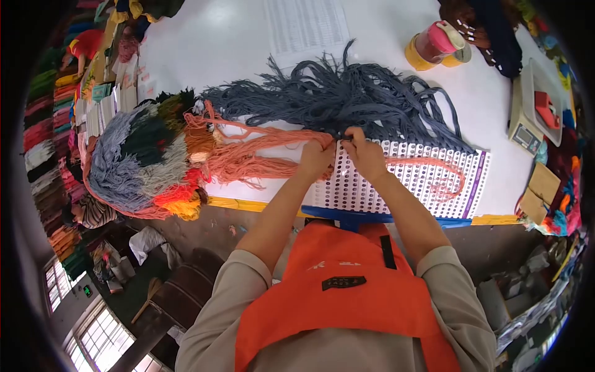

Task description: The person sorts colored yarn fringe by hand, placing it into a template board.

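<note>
A hank of salmon-coloured yarn (254, 161) stretches across the white table from the left, and my left hand (317, 158) is closed around its right end. Close beside it, my right hand (365, 155) pinches at the upper left part of a white board with rows of holes (396, 186); what lies between its fingertips is too small to make out. A loose salmon strand runs right from my right hand and curls over the board. Dark blue-grey yarn (334, 93) is spread just beyond both hands, its strands reaching the board's upper edge.
Multicoloured yarn bundles (145, 155) lie at the left. A printed sheet (307, 28), a pink-lidded jar (434, 43) and a scale (527, 133) holding a red object (546, 110) are on the table (204, 43). A person in red (87, 44) is at the far left.
</note>
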The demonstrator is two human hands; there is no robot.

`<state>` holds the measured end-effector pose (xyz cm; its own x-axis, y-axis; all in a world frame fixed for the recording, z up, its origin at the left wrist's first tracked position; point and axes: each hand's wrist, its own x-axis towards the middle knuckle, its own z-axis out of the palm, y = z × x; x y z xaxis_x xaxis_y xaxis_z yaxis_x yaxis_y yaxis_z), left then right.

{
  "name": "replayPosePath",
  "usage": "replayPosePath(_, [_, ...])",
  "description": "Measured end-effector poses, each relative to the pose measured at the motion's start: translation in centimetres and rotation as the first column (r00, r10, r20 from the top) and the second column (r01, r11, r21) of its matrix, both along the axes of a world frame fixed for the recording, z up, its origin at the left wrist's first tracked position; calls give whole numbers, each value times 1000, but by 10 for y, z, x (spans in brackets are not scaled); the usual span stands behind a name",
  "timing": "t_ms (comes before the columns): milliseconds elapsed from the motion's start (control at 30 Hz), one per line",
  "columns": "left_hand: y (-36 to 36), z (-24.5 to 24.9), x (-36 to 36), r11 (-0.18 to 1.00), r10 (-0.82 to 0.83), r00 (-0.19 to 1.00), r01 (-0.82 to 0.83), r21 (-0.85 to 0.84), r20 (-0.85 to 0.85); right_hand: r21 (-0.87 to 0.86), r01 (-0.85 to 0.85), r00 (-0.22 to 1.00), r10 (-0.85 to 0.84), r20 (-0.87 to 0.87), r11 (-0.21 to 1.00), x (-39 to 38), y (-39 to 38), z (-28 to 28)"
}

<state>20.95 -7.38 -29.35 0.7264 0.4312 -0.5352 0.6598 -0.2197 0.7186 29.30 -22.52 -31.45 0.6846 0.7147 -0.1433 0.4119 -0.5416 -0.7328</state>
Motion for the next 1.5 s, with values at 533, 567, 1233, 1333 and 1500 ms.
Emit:
replayPosePath(533, [21,29,-11,588,280,960,-197,-784,-31,28,103,684,-50,-728,994,33,-1,20])
replayPosePath(567, [20,29,-15,372,234,970,-151,-916,-65,32,102,686,-47,-726,994,33,-1,20])
replayPosePath(1233, [216,155,-92,624,776,551,-602,-498,307,-17,139,821,-125,-557,990,22,7,12])
replayPosePath(1333, [164,186,-93,839,543,803,-529,-127,248,-48,133,867,-139,-478,990,14,12,21])
replayPosePath(1500, [86,186,-98,663,556,774,-193,-724,303,146,357,908,-306,-285,923,-42,32,68])
